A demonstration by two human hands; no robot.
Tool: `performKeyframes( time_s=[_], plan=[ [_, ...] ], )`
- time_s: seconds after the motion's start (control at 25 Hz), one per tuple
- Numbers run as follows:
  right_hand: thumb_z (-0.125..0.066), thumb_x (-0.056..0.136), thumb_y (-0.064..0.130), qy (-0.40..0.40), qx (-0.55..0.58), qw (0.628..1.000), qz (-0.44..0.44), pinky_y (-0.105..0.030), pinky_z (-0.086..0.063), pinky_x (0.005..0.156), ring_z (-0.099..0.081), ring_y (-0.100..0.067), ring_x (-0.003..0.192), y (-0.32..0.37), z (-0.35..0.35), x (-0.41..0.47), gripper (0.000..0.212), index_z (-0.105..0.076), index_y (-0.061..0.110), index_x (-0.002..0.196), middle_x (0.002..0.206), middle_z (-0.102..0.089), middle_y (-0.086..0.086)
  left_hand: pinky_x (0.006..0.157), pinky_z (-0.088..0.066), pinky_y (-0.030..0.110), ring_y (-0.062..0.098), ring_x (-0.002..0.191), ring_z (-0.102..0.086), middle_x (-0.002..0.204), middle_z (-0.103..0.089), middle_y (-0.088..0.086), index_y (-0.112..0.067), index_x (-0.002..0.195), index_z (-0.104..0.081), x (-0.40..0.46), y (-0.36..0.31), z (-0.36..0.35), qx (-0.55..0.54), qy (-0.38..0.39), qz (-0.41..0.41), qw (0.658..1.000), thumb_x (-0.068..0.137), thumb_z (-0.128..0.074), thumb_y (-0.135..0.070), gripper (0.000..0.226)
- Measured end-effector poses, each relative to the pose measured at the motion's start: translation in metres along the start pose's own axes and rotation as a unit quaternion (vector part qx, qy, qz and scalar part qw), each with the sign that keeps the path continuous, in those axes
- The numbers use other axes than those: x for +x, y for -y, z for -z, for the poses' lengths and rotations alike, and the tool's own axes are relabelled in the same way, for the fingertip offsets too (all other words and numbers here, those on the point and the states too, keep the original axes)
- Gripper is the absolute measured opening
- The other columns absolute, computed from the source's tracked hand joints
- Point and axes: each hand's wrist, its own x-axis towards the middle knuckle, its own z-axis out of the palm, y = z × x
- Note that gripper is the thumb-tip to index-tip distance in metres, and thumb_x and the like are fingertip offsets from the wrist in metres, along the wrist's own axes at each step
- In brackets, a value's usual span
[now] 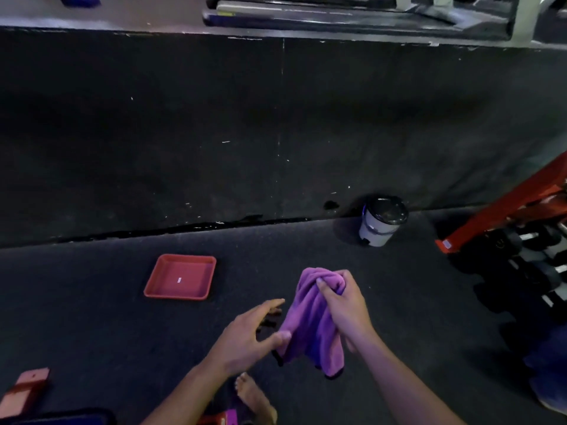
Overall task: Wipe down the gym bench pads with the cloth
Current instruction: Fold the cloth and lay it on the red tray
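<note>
We are standing in a gym; dark rubber flooring point(306, 133) is stretching out ahead; dumbbells point(527, 265) are sitting on an orange rack point(503, 207); a treadmill point(352, 13) is showing beyond.

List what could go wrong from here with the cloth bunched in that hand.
The cloth hangs loose from the right hand, which grips only its top; the left hand just touches an edge, so it may slip or wipe badly. The hanging end may drag on the floor and pick up grit. A bare foot is near the tray: a possible trip.
</note>
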Motion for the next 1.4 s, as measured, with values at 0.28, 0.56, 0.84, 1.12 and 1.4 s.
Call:
performKeyframes(
  time_s=[0.28, 0.56, 0.84, 1.12, 1.4],
  plan=[
    [-0.065, 0.099, 0.033, 0.077, -0.099, 0.992, 0.03, -0.042, -0.06, 0.086, -0.07, -0.013, 0.091, 0.06, -0.083, 0.138, 0.005, -0.061, 0.029, 0.099, 0.097, -0.07, 0.005, 0.11, -0.047, 0.029, -0.014, 0.124, -0.054, 0.14, -0.056, -0.028, -0.057, 0.141, -0.039, 0.076, 0.06, 0.067, 0.013, -0.091, 0.06, 0.994, 0.07, -0.077, -0.074, 0.082],
    [-0.062, 0.102, 0.032, 0.141, -0.118, 0.982, 0.047, -0.03, -0.054, 0.077, -0.067, -0.013, 0.093, 0.125, -0.172, 0.229, 0.005, -0.061, 0.027, 0.103, 0.1, -0.068, 0.003, 0.111, -0.045, 0.029, -0.008, 0.132, -0.048, 0.147, -0.049, -0.027, -0.046, 0.152, -0.039, 0.119, 0.105, 0.156, 0.052, -0.151, 0.125, 0.979, 0.076, -0.062, -0.085, 0.089],
    [-0.063, 0.1, 0.032, 0.24, -0.12, 0.96, 0.079, -0.04, -0.056, 0.085, -0.067, -0.014, 0.09, 0.171, -0.293, 0.299, 0.009, -0.058, 0.025, 0.1, 0.097, -0.07, 0.001, 0.106, -0.038, 0.012, -0.01, 0.127, -0.042, 0.146, -0.036, -0.031, -0.043, 0.154, -0.034, 0.163, 0.149, 0.214, -0.011, -0.255, 0.204, 0.945, 0.079, -0.086, -0.049, 0.092],
    [-0.064, 0.099, 0.032, 0.345, -0.174, 0.913, 0.129, -0.042, -0.054, 0.087, -0.065, -0.011, 0.091, 0.214, -0.412, 0.41, 0.008, -0.058, 0.026, 0.099, 0.096, -0.069, 0.006, 0.106, -0.044, 0.031, 0.003, 0.141, -0.044, 0.159, -0.032, -0.023, -0.039, 0.16, -0.029, 0.219, 0.206, 0.286, 0.046, -0.284, 0.336, 0.897, 0.084, -0.076, -0.056, 0.091],
    [-0.064, 0.1, 0.026, 0.426, -0.217, 0.866, 0.147, -0.031, -0.05, 0.075, -0.063, -0.009, 0.087, 0.247, -0.499, 0.457, 0.008, -0.057, 0.024, 0.098, 0.095, -0.067, 0.004, 0.113, -0.044, 0.039, 0.007, 0.138, -0.047, 0.155, -0.037, -0.021, -0.041, 0.161, -0.029, 0.273, 0.25, 0.325, -0.056, -0.337, 0.368, 0.865, 0.08, -0.084, -0.052, 0.098]
  ],
)
